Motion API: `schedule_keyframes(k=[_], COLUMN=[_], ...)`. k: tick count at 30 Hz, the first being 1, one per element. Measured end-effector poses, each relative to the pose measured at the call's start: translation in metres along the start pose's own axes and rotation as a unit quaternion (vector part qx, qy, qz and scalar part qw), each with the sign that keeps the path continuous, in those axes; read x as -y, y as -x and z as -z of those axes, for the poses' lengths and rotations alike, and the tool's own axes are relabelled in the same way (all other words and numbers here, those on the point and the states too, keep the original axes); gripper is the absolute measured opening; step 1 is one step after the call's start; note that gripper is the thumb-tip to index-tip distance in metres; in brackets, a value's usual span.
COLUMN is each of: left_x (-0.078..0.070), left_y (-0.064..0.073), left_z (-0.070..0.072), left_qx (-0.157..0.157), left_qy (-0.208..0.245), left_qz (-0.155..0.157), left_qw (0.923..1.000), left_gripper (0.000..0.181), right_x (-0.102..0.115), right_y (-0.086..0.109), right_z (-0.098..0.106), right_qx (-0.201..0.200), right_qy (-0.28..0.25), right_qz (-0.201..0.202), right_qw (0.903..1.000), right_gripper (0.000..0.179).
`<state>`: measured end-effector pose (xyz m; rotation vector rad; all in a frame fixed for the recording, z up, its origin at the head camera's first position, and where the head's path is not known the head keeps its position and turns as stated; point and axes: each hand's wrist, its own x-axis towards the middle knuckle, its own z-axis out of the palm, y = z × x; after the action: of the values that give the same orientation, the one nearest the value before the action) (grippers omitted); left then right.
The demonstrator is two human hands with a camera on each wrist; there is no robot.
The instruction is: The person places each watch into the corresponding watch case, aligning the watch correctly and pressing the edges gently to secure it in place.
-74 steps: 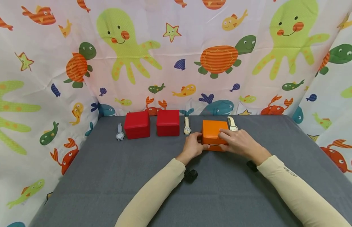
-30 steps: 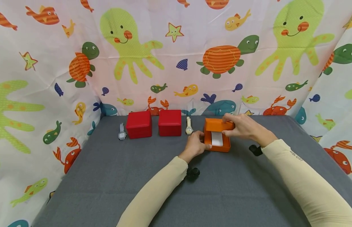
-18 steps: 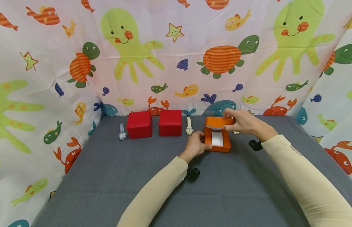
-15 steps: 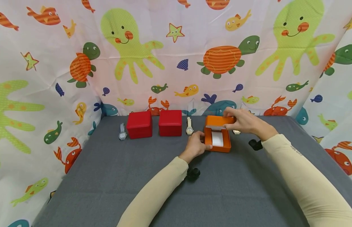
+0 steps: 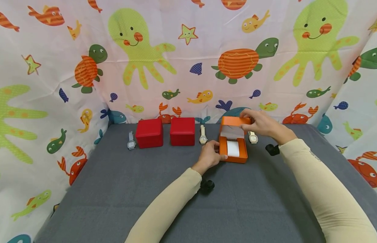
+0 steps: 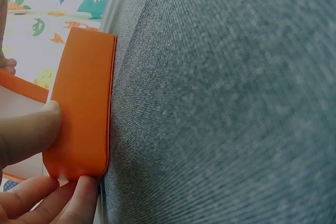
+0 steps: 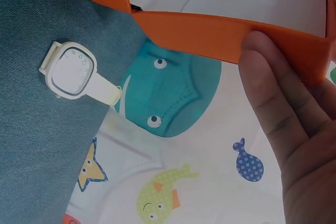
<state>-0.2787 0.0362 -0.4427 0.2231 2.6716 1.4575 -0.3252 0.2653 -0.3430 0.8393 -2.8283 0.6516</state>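
A white cloth backdrop point(image 5: 182, 76) printed with sea animals rises at the far edge and along the left and right sides. Before it spreads a table point(image 5: 115, 189) covered in dark grey cloth. From the near side reach two cream sleeves, a left sleeve point(image 5: 167, 202) and a right sleeve point(image 5: 322, 189). The orange box point(image 5: 242, 150) sits on the far part of the table, right of centre, its lid point(image 5: 231, 120) raised at the far side to show a grey lining point(image 5: 232, 131). The two hands are apart, one at each side of the box. The right hand point(image 5: 261, 125) pinches the lid at its right edge, fingers on the outer face. The left hand point(image 5: 209, 155) grips the box at its near left corner, thumb on the near wall and fingers on the left wall. Well to the left stand two red boxes with lids down, the left red box point(image 5: 149, 133) and the right red box point(image 5: 182, 131). A white cushion point(image 5: 233, 148) lies inside the orange box. Of three watches, a silver watch point(image 5: 131, 145) lies left of the red boxes, a cream watch point(image 5: 203, 139) between the right red box and the orange one, and a square-faced watch point(image 5: 253, 137) just right of the orange box.
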Motion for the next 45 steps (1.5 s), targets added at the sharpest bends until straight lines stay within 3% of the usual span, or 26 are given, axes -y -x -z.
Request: schedule_keyframes(k=[5,17,36,41,45], left_x=[0.000,-0.001,0.004,0.005,0.006], left_y=[0.000,0.003,0.000,-0.001,-0.002], left_z=[-0.001,-0.005,-0.002,0.000,0.004], left_qx=[-0.002,-0.004,-0.003,0.008,0.020], left_qy=[-0.004,-0.004,0.005,0.006,0.005], left_qz=[0.000,-0.008,-0.015,-0.023,-0.020], left_qw=[1.0000,1.0000,0.9999,0.9997,0.9996], left_gripper=[0.054,0.053,0.053,0.053,0.052], right_x=[-0.004,-0.012,-0.012,-0.017,-0.027], right_y=[0.000,0.000,-0.004,0.002,0.007], right_z=[0.000,-0.005,-0.012,-0.014,-0.017], right_qx=[-0.015,-0.034,-0.062,-0.079,-0.095], right_qy=[0.004,0.005,-0.004,-0.035,-0.061], right_qz=[0.015,-0.017,-0.015,-0.045,-0.076], right_qw=[0.9998,0.9993,0.9979,0.9952,0.9907], right_gripper=[0.034,0.038,0.040,0.054,0.054])
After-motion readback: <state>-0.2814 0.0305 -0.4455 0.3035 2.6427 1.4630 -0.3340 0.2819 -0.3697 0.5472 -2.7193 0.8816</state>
